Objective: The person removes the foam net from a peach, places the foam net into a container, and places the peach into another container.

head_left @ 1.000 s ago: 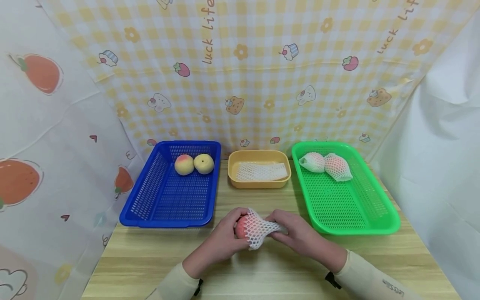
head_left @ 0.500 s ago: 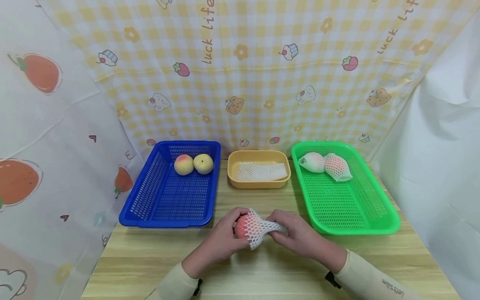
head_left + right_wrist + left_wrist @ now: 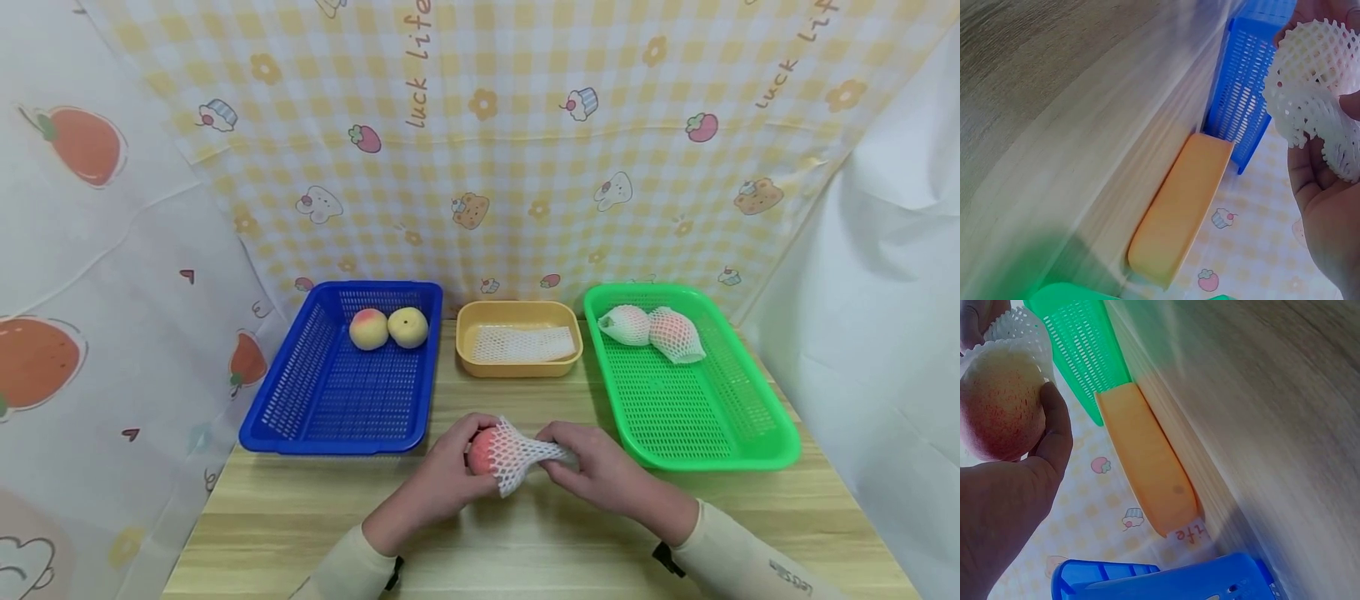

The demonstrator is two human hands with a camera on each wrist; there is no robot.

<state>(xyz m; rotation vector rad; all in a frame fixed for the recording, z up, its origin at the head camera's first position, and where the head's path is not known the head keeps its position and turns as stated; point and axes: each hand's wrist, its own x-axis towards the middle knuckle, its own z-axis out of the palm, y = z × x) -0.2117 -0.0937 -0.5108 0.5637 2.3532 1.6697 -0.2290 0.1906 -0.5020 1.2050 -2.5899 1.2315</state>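
Note:
Near the front middle of the table, my left hand [image 3: 448,477] grips a red-and-cream peach [image 3: 1002,403], thumb and fingers curled round its left side. A white foam net sleeve [image 3: 516,454] covers the right part of the peach, and its far end is drawn narrow. My right hand [image 3: 592,467] pinches that narrow end between thumb and fingers. In the right wrist view the net [image 3: 1313,81] spreads over the fruit, its open edge lying in my right fingers. The left wrist view shows the peach's blushed side bare.
A blue basket [image 3: 337,446] at the left holds two bare peaches [image 3: 388,328]. The yellow tray [image 3: 517,369] behind my hands holds flat net sleeves [image 3: 523,343]. In the green basket [image 3: 712,462] at the right lie two netted peaches [image 3: 651,329]. A patterned cloth [image 3: 525,167] hangs behind.
Both hands keep their hold on the peach and the net. The right hand has shifted very slightly to the right, drawing out the net's narrow end a little.

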